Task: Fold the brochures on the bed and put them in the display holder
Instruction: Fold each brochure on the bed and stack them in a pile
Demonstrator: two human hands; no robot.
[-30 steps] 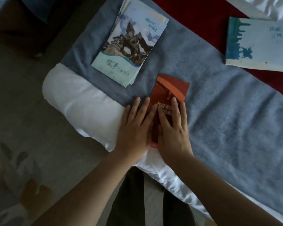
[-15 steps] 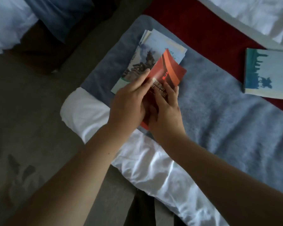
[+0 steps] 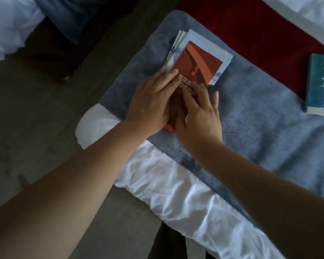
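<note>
Closest in, a rumpled white sheet covers the edge of the bed, and both bare forearms cross it. Past the sheet lies a grey blanket. On it the left hand and the right hand rest side by side, touching. Their fingers are straight and laid flat, pressing down on the near half of a folded red brochure without gripping it. The red brochure lies on top of a stack of pale blue brochures, whose edges show around it on the far and left sides. Farther back is a dark red cloth. To the right, well apart from the stack, a blue-green brochure lies flat, cut off by the frame edge.
</note>
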